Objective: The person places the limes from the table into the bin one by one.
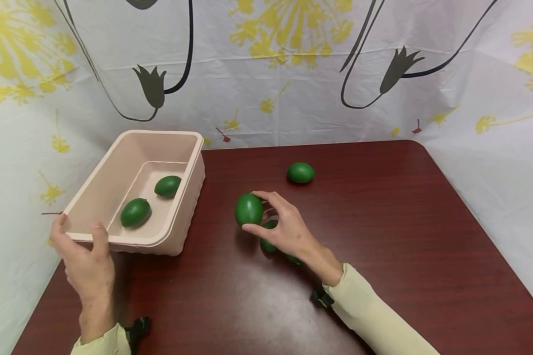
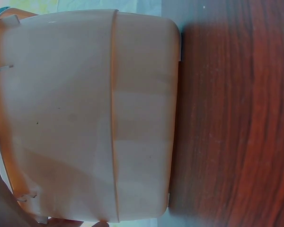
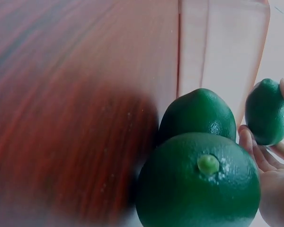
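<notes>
My right hand (image 1: 288, 229) pinches a green lime (image 1: 248, 210) between thumb and fingertips, above the table. In the right wrist view, that held lime (image 3: 266, 112) shows at the right edge with my fingers around it. Two more limes lie on the table under this hand: one lime (image 1: 269, 241) partly hidden by it, another lime (image 1: 294, 259) mostly covered by the wrist. My left hand (image 1: 89, 268) grips the near left corner of a pale pink plastic bin (image 1: 188, 197). Inside the bin are two limes, a nearer lime (image 1: 135, 213) and a farther lime (image 1: 168, 187).
Another lime (image 1: 300, 173) lies toward the back of the dark red-brown wooden table (image 1: 382, 212). A white cloth (image 1: 266, 128) with yellow and grey flower prints hangs behind the table and along its sides. The bin stands at the table's left side.
</notes>
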The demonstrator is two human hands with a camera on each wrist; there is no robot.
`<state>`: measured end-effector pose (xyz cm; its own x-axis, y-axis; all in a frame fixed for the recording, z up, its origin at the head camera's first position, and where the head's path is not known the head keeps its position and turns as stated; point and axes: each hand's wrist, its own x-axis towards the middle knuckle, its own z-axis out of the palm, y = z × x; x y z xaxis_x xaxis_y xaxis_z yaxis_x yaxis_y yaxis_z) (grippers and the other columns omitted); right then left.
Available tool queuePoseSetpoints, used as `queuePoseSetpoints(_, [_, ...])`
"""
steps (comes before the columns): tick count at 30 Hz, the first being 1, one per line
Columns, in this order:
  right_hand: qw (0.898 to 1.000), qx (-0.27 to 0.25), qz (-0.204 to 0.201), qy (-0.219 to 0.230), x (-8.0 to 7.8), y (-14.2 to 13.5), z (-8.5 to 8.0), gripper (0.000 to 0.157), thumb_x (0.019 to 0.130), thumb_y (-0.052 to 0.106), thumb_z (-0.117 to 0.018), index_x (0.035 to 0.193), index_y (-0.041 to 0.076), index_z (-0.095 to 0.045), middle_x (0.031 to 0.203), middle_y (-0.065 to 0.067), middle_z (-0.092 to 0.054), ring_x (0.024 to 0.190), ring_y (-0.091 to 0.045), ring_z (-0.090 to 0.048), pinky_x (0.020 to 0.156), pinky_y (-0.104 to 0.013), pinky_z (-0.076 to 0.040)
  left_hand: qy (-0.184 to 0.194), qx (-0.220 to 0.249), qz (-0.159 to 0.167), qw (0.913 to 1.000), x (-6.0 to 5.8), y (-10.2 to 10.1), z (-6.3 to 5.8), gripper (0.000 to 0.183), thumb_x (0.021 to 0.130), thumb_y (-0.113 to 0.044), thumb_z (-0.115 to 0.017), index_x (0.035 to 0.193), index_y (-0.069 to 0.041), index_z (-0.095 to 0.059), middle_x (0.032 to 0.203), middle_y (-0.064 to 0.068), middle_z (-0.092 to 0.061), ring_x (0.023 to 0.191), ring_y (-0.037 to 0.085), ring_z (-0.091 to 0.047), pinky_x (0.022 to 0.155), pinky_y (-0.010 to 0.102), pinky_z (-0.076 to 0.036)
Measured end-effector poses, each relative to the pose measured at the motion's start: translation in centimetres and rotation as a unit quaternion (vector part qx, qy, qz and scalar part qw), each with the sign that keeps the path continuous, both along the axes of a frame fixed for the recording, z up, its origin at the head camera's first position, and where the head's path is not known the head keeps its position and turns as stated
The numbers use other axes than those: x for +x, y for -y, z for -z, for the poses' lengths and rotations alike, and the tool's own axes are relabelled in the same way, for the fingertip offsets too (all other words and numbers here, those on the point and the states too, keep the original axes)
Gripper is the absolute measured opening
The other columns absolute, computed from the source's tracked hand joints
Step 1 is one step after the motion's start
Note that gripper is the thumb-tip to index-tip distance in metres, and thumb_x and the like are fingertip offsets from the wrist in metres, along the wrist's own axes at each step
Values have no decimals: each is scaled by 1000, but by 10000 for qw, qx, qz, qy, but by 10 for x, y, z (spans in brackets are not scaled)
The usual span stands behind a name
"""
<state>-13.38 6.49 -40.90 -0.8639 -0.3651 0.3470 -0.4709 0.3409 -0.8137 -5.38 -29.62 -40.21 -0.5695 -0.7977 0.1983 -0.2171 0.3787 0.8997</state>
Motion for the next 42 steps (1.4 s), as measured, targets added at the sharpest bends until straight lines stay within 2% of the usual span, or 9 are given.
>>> queuePoseSetpoints(5, [10000,-21,-9,40,1,4,1,69,80,26,-91,141,16,-60,117,-4,-67,93,-19,-72,80,-44,-62,-36,-59,38,10000,-1,0,0,64,95,-45,-54,155,-48,-31,164,-8,-40,142,39,-46,110,60,-27])
queuePoseSetpoints(10, [10000,21,8,-61,2,8,1,69,80,26,-91,141,15,-60,117,-3,-67,93,-18,-72,79,-39,-62,-49,-65,34,10000,-1,0,0,65,95,-45,-54,155,-48,-31,164,-7,-40,143,41,-46,109,62,-26])
queuePoseSetpoints(19, [9996,67,33,-275,1,15,-4,69,80,28,-91,140,15,-60,116,-3,-68,94,-19,-73,82,-40,-61,-94,-125,42,9999,0,-1,0,65,95,-46,-56,155,-47,-32,164,-7,-39,141,44,-46,108,63,-27])
queuePoseSetpoints(28, [9996,-34,-52,-262,1,23,-7,69,80,28,-91,140,16,-61,117,0,-69,95,-14,-71,87,-27,-58,-136,-101,53,9998,0,-1,-1,65,95,-45,-56,155,-46,-32,164,-6,-39,142,42,-46,109,62,-27])
queuePoseSetpoints(35, [9999,-115,-91,-3,2,29,-8,69,80,27,-90,141,17,-60,118,-1,-71,96,-14,-72,88,-31,-59,-123,-89,52,9999,-1,0,-1,65,95,-45,-56,155,-47,-32,163,-6,-39,142,42,-46,109,61,-27])
queuePoseSetpoints(42, [9996,-192,-199,60,3,36,-8,69,81,26,-90,142,16,-59,118,-3,-72,97,-15,-72,89,-36,-60,-102,-115,40,9999,-1,-1,-1,65,95,-46,-56,155,-46,-32,163,-5,-39,140,46,-47,108,64,-28])
